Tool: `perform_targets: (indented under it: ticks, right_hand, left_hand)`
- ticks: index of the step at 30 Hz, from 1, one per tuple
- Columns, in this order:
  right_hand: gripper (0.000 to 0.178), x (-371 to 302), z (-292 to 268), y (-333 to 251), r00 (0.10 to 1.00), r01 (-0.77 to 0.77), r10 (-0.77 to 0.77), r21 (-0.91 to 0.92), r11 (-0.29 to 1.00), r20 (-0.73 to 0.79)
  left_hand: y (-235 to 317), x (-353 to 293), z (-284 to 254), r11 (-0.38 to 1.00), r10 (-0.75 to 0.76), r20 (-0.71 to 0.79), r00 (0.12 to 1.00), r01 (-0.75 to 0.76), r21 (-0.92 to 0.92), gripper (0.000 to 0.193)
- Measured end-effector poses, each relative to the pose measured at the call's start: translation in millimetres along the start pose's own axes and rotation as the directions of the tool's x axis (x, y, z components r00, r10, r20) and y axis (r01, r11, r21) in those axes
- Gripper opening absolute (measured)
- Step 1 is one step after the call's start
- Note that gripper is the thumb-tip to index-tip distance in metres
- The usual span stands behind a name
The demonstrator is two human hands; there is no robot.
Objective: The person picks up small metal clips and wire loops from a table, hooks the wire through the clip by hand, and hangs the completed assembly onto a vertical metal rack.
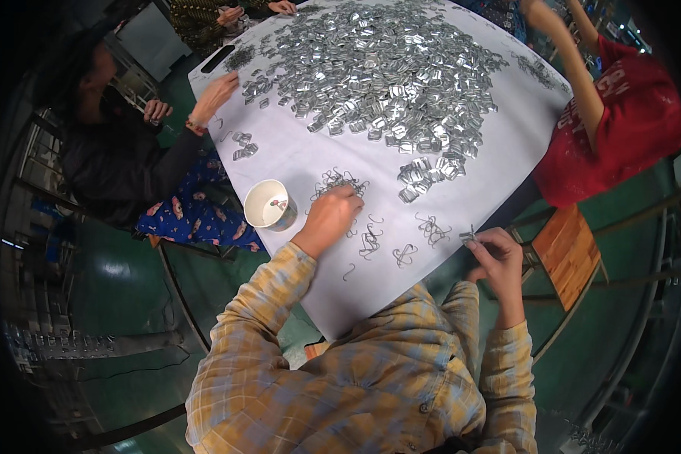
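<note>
My left hand (332,219) reaches over the white-covered table (318,295), its fingers drawn together at the edge of a small heap of thin wire hooks (336,179). Whatever its fingertips hold is hidden. Off the table's right edge, my right hand (499,261) pinches a small shiny metal clip (467,236) between thumb and finger. Between the hands lie loose S-shaped hooks (369,242) and another little cluster of hooks (433,230). A small group of silver metal clips (424,178) sits beyond them.
A white paper cup (266,204) stands left of my left hand. The large pile of silver clips (386,68) covers the far table. Co-workers sit around: a dark sleeve (163,163) at left, a red shirt (620,121) at right. A wooden stool (566,253) stands at right.
</note>
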State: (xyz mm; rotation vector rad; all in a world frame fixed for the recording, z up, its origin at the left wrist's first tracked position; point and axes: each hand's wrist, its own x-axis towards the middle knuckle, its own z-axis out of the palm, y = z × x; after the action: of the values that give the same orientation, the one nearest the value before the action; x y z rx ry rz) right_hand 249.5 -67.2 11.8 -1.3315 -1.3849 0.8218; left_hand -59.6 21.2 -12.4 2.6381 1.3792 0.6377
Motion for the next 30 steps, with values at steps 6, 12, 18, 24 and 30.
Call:
perform_targets:
  ticks: [6, 12, 18, 24, 30]
  right_hand:
    - [0.011, 2, 11, -4, 0.999, -0.008, 0.01, -0.048, 0.999, 0.045]
    - [0.011, 1, 8, -3, 1.0, -0.016, 0.018, -0.06, 0.998, 0.019]
    - [0.011, -5, 4, 7, 0.999, -0.043, 0.042, -0.045, 0.998, -0.018]
    - [0.01, -9, -3, 12, 0.996, -0.074, 0.073, -0.013, 0.997, -0.056]
    - [0.009, -7, -2, 16, 0.997, -0.047, 0.045, -0.034, 0.998, -0.061]
  left_hand:
    - [18, 2, 9, 0.976, 0.209, 0.123, 0.97, -0.215, 0.033, 0.004]
    - [23, 18, 12, 0.925, 0.326, 0.173, 0.929, -0.352, 0.146, 0.002]
    - [42, 34, 34, 0.937, 0.347, 0.127, 0.929, -0.34, -0.078, 0.003]
    - [26, 37, 2, 0.911, 0.03, -0.039, 0.999, -0.044, -0.41, 0.01]
    - [16, 3, -14, 0.95, 0.087, 0.357, 0.93, 0.031, -0.312, 0.009]
